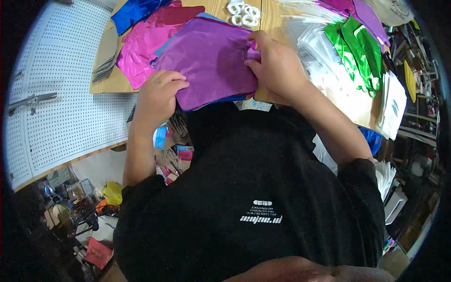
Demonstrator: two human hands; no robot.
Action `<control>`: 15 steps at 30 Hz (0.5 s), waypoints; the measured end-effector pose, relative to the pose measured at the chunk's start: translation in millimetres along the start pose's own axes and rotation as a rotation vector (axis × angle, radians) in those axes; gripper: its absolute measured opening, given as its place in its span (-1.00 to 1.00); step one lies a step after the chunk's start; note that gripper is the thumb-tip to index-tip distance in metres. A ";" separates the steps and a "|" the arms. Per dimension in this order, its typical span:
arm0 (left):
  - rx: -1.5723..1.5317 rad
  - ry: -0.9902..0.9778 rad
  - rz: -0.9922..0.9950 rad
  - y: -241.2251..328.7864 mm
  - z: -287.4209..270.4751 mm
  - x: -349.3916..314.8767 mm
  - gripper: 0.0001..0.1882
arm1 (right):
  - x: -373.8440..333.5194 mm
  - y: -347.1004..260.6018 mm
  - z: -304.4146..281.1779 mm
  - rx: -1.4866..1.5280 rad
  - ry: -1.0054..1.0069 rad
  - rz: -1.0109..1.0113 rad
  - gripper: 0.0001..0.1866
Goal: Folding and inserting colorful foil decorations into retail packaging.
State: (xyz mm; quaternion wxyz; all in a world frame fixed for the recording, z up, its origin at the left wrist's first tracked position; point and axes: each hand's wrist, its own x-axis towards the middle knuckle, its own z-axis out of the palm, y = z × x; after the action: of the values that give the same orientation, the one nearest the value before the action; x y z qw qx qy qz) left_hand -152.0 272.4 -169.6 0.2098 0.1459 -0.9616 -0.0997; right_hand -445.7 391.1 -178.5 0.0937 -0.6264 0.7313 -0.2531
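Note:
A flat, slightly shiny purple sheet-like piece [206,63], perhaps a flattened foil balloon, lies between my hands over the table's near edge. My left hand [159,96] pinches its lower left edge between thumb and forefinger. At its right edge my right hand [282,66] is closed, thumb and forefinger on a small pale purple tab. A bright pink spot shows at one fingertip. Blue edges peek out beneath the purple piece, so other sheets lie under it. Crumpled shiny pink pieces [141,51] lie just left of it.
White ring-shaped rolls [244,13] sit at the table's back. Clear plastic sleeves [314,47] and shiny green foil pieces [359,51] lie on the right, blue foil [136,14] far left. A white pegboard [70,94] borders the left side; cluttered shelves [420,94] stand right.

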 end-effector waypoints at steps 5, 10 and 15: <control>-0.042 0.015 0.012 -11.6 -5.6 22.0 -0.67 | -11.4 -4.5 -1.9 -0.065 0.187 0.034 -0.49; -0.127 0.013 0.201 5.3 -1.1 121.2 -0.73 | -54.8 1.9 -25.0 0.093 0.370 0.027 -0.52; -0.209 0.090 0.549 62.1 72.2 246.3 -0.76 | -105.2 30.9 -51.8 0.143 0.475 0.172 -0.60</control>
State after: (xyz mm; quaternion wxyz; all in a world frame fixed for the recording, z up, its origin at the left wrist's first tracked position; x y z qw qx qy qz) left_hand -412.2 260.6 -126.1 0.2850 -0.1376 -0.9395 -0.1313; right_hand -475.3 508.3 -168.3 -0.0155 -0.4767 0.7636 -0.4352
